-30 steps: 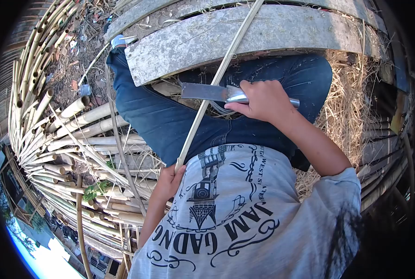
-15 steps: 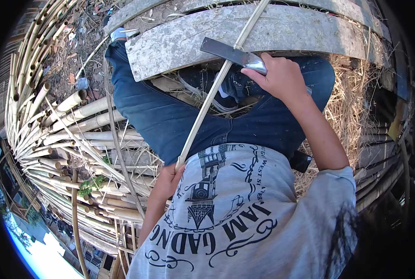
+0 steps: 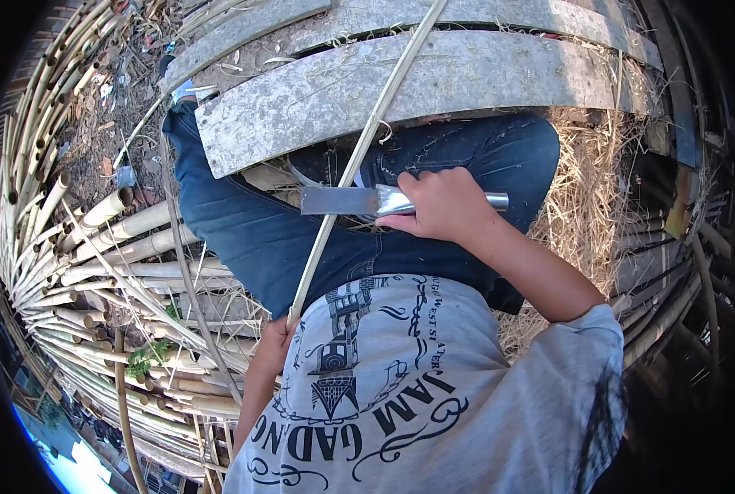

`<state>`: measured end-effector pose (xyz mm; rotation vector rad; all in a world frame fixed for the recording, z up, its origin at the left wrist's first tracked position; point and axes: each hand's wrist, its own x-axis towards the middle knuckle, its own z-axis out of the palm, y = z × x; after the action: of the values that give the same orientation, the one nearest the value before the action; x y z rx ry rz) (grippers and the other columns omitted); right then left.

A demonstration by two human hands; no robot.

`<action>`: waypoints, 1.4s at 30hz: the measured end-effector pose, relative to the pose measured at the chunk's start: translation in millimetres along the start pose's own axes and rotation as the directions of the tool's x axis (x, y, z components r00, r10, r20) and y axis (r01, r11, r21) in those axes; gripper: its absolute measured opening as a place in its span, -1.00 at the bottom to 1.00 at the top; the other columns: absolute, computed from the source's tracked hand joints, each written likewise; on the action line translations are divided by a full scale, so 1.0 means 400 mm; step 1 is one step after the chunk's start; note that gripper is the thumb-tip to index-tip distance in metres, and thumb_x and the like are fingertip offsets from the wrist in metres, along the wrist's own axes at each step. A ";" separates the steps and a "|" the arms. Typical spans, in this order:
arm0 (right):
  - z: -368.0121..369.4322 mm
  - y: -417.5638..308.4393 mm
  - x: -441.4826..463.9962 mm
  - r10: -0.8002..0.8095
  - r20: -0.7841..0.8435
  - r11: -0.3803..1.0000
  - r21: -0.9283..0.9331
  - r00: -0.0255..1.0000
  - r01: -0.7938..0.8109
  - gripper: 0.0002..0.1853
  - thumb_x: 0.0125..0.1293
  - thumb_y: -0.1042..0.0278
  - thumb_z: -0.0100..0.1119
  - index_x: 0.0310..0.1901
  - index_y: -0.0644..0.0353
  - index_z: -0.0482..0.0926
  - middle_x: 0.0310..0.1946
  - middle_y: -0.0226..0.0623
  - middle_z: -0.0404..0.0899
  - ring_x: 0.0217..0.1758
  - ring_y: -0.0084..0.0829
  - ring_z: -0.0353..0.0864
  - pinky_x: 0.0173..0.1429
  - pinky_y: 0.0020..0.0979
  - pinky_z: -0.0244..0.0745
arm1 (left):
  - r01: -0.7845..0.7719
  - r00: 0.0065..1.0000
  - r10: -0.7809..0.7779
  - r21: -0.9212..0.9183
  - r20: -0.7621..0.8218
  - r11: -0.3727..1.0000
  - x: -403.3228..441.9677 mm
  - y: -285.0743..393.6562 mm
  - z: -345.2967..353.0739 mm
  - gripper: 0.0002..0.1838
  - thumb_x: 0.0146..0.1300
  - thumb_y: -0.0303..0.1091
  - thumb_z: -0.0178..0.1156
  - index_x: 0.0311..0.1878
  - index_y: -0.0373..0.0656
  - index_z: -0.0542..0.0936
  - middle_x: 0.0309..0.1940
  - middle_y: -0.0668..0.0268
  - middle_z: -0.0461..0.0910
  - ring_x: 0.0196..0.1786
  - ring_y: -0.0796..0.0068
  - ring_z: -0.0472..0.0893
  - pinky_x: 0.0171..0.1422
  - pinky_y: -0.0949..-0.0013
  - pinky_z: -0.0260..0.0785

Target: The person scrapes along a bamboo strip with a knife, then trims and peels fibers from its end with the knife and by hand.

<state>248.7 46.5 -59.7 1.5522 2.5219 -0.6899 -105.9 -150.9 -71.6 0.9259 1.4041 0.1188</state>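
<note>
My right hand (image 3: 445,206) is closed around the metal handle of a broad-bladed knife (image 3: 338,201). The flat blade lies across a long, pale bamboo strip (image 3: 388,90) above my lap. My left hand (image 3: 277,342) grips the near end of that strip beside my waist, its fingers partly hidden. From there the strip slants up and away over my legs and across a worn wooden plank (image 3: 301,99). A small curled shaving (image 3: 385,132) stands at the strip's edge, just past the blade.
Stacks of cut bamboo poles (image 3: 137,218) fan out on the left. Straw-like shavings (image 3: 581,198) pile up on the right. More grey planks (image 3: 507,16) lie beyond the first one. My jeans-clad legs (image 3: 244,222) are folded beneath the plank.
My right hand has drawn the knife back along the strip toward my body, and the blade has turned to lie more level. A curled shaving now shows on the strip. My left hand keeps its hold.
</note>
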 end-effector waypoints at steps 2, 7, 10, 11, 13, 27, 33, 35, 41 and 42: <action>0.009 0.030 0.012 0.078 -0.072 0.997 -0.002 0.994 -0.079 -0.30 0.19 -0.44 0.11 -0.37 0.24 0.59 -0.66 -0.08 0.60 -0.56 -0.07 0.67 -0.46 -0.18 0.57 | 0.010 1.000 -0.010 -0.042 -0.016 0.999 -0.001 -0.039 0.009 -0.72 0.48 -0.27 0.08 -0.16 -0.34 0.60 -0.52 0.27 0.61 -0.42 0.63 0.45 -0.30 0.37 0.40; 0.042 0.028 0.026 0.197 -0.113 0.975 0.130 0.974 -0.182 -0.29 0.18 -0.46 0.11 -0.38 0.24 0.57 -0.65 -0.09 0.60 -0.56 -0.10 0.68 -0.47 -0.18 0.57 | -0.031 1.000 0.031 -0.045 -0.003 0.999 0.002 -0.011 0.008 -0.73 0.49 -0.26 0.08 -0.10 -0.32 0.60 -0.48 0.30 0.62 -0.38 0.66 0.46 -0.27 0.40 0.41; 0.038 -0.003 0.008 0.006 -0.044 1.000 -0.003 0.999 -0.006 -0.32 0.18 -0.45 0.12 -0.35 0.20 0.57 -0.63 -0.10 0.61 -0.54 -0.12 0.69 -0.46 -0.19 0.57 | 0.013 0.999 -0.011 -0.098 0.030 0.995 0.027 -0.074 0.006 -0.74 0.49 -0.28 0.08 -0.11 -0.30 0.61 -0.47 0.30 0.61 -0.36 0.65 0.44 -0.24 0.39 0.40; 0.037 0.015 0.020 0.040 -0.109 0.999 -0.003 0.993 -0.040 -0.32 0.18 -0.45 0.12 -0.36 0.20 0.57 -0.63 -0.10 0.61 -0.55 -0.11 0.68 -0.46 -0.19 0.57 | 0.063 0.997 -0.056 -0.181 0.046 0.981 0.034 -0.125 0.007 -0.75 0.49 -0.29 0.08 -0.12 -0.31 0.61 -0.46 0.29 0.60 -0.35 0.64 0.43 -0.23 0.38 0.40; 0.026 0.074 0.053 0.322 -0.253 0.946 0.036 0.912 -0.323 -0.31 0.17 -0.46 0.11 -0.37 0.21 0.56 -0.66 -0.10 0.59 -0.58 -0.09 0.66 -0.48 -0.17 0.56 | 0.121 0.992 -0.110 -0.270 0.057 0.955 0.028 -0.130 0.014 -0.75 0.49 -0.29 0.08 -0.13 -0.31 0.61 -0.46 0.28 0.60 -0.34 0.63 0.42 -0.21 0.37 0.40; 0.017 0.020 -0.005 0.013 0.017 1.000 -0.005 1.000 -0.013 -0.37 0.22 -0.37 0.14 -0.36 0.21 0.56 -0.63 -0.06 0.60 -0.54 -0.05 0.67 -0.42 -0.11 0.57 | -0.161 0.987 0.163 -0.085 0.010 0.983 0.052 -0.130 0.008 -0.77 0.47 -0.35 0.10 -0.20 -0.35 0.59 -0.53 0.26 0.53 -0.41 0.56 0.38 -0.28 0.36 0.37; 0.007 0.079 0.024 0.343 -0.145 0.938 0.101 0.928 -0.331 -0.37 0.24 -0.35 0.14 -0.35 0.23 0.56 -0.65 -0.07 0.60 -0.53 -0.01 0.66 -0.45 -0.13 0.56 | -0.052 0.998 0.054 -0.136 0.012 0.989 0.031 -0.113 -0.001 -0.76 0.47 -0.33 0.10 -0.21 -0.32 0.60 -0.56 0.34 0.52 -0.44 0.62 0.37 -0.34 0.39 0.34; 0.004 0.041 -0.001 0.115 0.006 0.991 0.061 0.993 -0.115 -0.38 0.23 -0.35 0.15 -0.36 0.22 0.54 -0.65 -0.08 0.59 -0.54 -0.04 0.67 -0.47 -0.15 0.55 | -0.005 0.999 0.008 -0.079 0.045 0.997 0.013 -0.129 -0.022 -0.76 0.47 -0.32 0.11 -0.25 -0.29 0.60 -0.62 0.43 0.45 -0.50 0.69 0.33 -0.42 0.44 0.27; 0.021 0.090 0.040 0.214 -0.294 0.966 -0.079 0.932 -0.247 -0.37 0.18 -0.39 0.18 -0.38 0.19 0.52 -0.67 -0.13 0.58 -0.55 -0.11 0.67 -0.51 -0.19 0.54 | 0.140 0.990 -0.140 0.097 -0.004 0.985 0.000 -0.089 -0.056 -0.70 0.45 -0.24 0.14 -0.36 -0.26 0.56 -0.70 0.49 0.32 -0.57 0.69 0.26 -0.50 0.42 0.15; 0.032 0.063 0.029 0.189 -0.222 0.981 -0.011 0.957 -0.196 -0.37 0.19 -0.39 0.17 -0.38 0.18 0.52 -0.67 -0.14 0.58 -0.56 -0.12 0.67 -0.51 -0.20 0.54 | 0.085 0.996 -0.085 0.068 -0.003 0.994 0.000 -0.116 -0.058 -0.69 0.45 -0.24 0.14 -0.39 -0.25 0.54 -0.69 0.50 0.33 -0.57 0.69 0.26 -0.50 0.42 0.16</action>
<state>263.1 60.1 -82.7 1.9270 2.4650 -0.4715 -146.4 -170.5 -97.4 0.9205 1.4534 0.0068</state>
